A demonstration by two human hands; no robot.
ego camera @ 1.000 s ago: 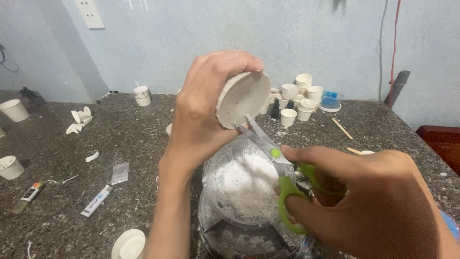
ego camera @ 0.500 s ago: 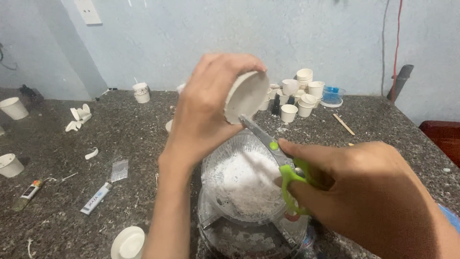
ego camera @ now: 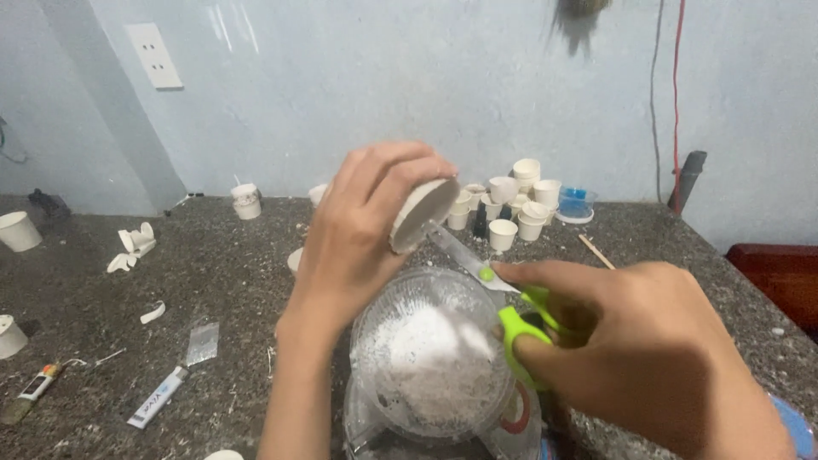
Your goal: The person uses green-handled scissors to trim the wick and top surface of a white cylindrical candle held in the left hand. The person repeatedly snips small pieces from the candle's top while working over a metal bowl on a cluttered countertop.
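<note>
Since 0.5 s ago the left hand (ego camera: 358,243) has shifted little, and the white cup (ego camera: 422,213) it grips is tilted a bit more on its side, base toward the camera. The right hand (ego camera: 648,349) is closed through the green handles of the scissors (ego camera: 503,294), whose blades reach up-left to touch the cup's lower rim.

Below both hands, at the near edge of the desk (ego camera: 221,273), sits a clear plastic bowl (ego camera: 430,358) holding white shreds; it fills the near middle, so little free room remains there.

Open desk lies to the left, broken by a torn white cup piece (ego camera: 132,245), a small white tube (ego camera: 158,398) with blue print, a clear plastic scrap (ego camera: 203,342) and a white cup (ego camera: 19,230) at the far left. A cluster of small white cups (ego camera: 511,209) stands far right by the wall, beside a blue-lidded container (ego camera: 576,204). A white socket plate (ego camera: 154,55) hangs on the wall at upper left.
</note>
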